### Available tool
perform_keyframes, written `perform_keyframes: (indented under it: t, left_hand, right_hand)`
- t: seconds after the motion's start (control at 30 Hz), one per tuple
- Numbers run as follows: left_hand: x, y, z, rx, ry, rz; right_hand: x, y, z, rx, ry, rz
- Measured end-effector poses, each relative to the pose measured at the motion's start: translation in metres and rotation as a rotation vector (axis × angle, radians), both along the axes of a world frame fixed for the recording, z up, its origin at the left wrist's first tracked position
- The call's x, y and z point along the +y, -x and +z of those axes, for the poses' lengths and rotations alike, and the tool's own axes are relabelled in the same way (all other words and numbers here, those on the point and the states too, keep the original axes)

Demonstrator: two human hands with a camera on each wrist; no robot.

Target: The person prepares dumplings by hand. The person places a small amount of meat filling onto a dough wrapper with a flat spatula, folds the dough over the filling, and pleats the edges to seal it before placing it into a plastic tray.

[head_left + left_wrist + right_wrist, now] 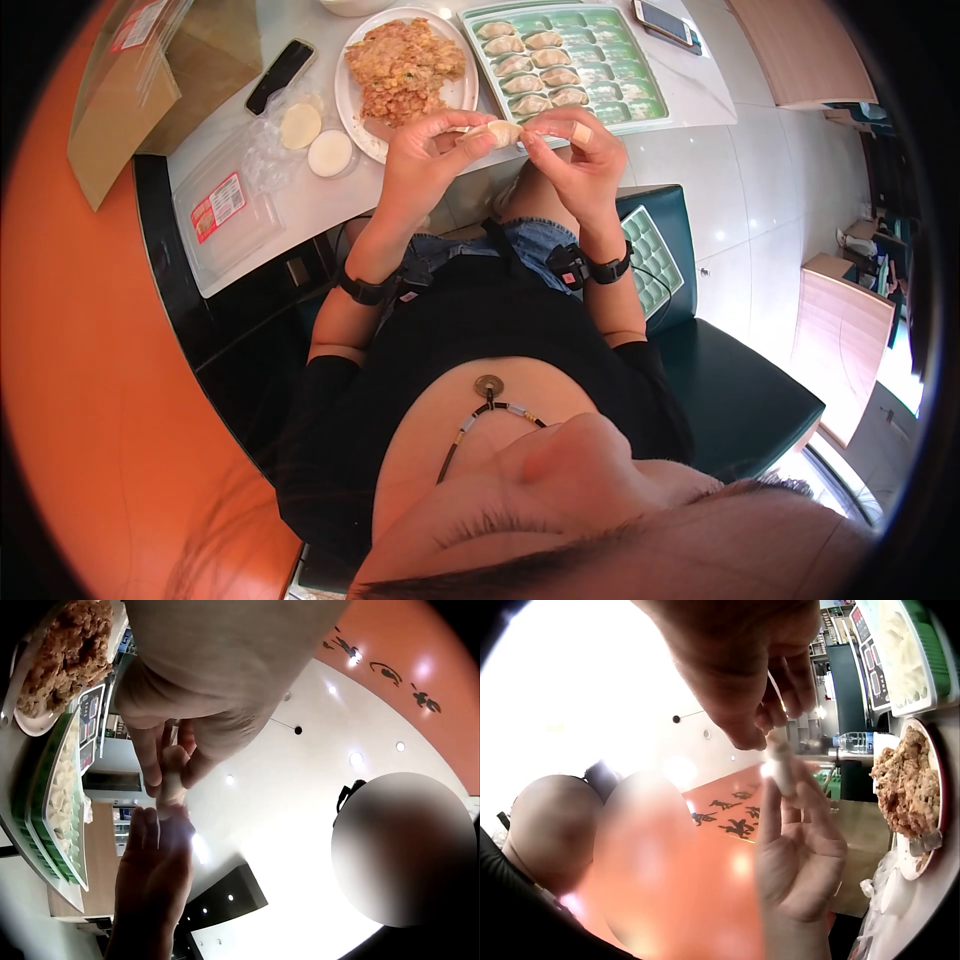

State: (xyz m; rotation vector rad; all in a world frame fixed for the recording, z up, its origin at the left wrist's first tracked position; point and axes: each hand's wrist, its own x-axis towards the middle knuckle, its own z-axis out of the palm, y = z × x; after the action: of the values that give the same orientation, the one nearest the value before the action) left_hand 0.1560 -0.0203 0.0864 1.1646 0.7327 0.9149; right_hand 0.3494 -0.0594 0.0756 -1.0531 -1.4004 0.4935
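A pale, folded dumpling is held up between both hands, in front of the table's near edge. My left hand pinches one end between thumb and fingers. At the other end my right hand pinches the dough with thumb and fingertips. From the left wrist view, the dumpling looks plump and closed over. Behind the hands lies a white plate heaped with minced filling. To its right, a green compartment tray holds several finished dumplings in rows.
Round wrappers lie left of the plate beside crumpled plastic. A clear labelled container, a black phone and a cardboard box occupy the left side. Another phone sits far right. A second tray rests on the green chair.
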Motion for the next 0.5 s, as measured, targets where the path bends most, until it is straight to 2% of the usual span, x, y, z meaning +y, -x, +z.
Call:
perform_keyframes:
  t: [0.13, 0.23, 0.33, 0.37, 0.5]
  left_hand:
    - [-0.002, -0.003, -0.012, 0.040, 0.015, 0.009]
    - [-0.001, -0.003, -0.027, 0.035, -0.011, -0.012]
    - [-0.003, -0.007, -0.040, 0.010, -0.021, -0.049]
    - [-0.004, -0.010, -0.044, -0.013, -0.021, -0.070]
    - [-0.006, -0.013, -0.040, -0.017, -0.092, -0.086]
  right_hand:
    - [-0.002, -0.007, -0.006, -0.067, 0.058, -0.011]
    - [-0.006, -0.005, -0.014, 0.067, 0.245, 0.088]
    - [-0.012, -0.001, -0.014, 0.113, 0.321, 0.155]
    - [-0.016, -0.004, -0.015, 0.050, 0.374, 0.165]
    - [-0.015, -0.009, -0.015, 0.036, 0.371, 0.157]
